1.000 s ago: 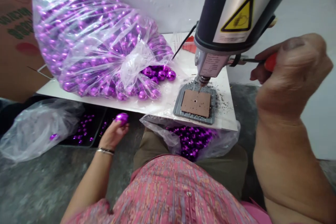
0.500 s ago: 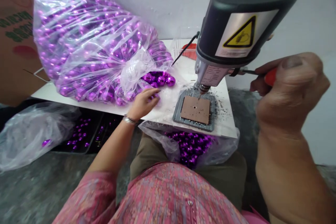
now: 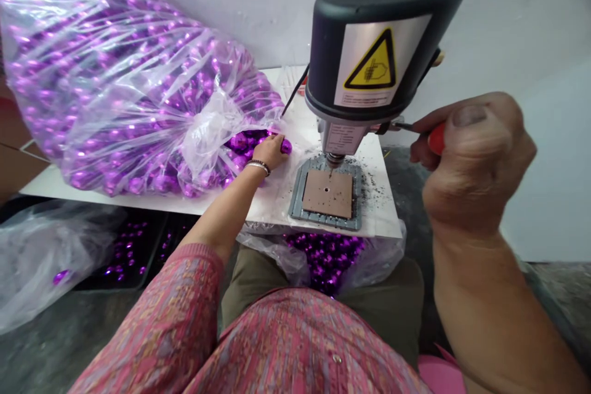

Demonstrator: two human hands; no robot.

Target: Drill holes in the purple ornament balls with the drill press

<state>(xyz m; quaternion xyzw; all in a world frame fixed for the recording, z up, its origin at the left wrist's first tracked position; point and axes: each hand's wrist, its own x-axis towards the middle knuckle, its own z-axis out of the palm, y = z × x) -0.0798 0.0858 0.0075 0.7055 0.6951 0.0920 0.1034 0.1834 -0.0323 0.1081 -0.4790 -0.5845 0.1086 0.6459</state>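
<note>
At the mouth of a big clear bag of shiny purple balls (image 3: 138, 98), my left hand (image 3: 270, 152) has its fingers closed around a purple ball (image 3: 286, 146). My right hand (image 3: 475, 154) grips the red knob (image 3: 436, 139) of a lever on the right side of a black drill press (image 3: 378, 43). Below the drill bit lies a square brown board (image 3: 327, 194) with a small hole, on the grey metal base (image 3: 298, 206). No ball rests on the board.
Dark shavings (image 3: 372, 188) are scattered on the white table (image 3: 390, 221) around the base. An open bag of purple balls (image 3: 323, 258) hangs at the front edge over my lap. Black trays (image 3: 157, 252) and another clear bag (image 3: 41, 258) are at lower left.
My left hand has moved forward and now closes on a ball at the bag's mouth. My right hand still holds the red knob. The whole view has shifted, with things lying further left.
</note>
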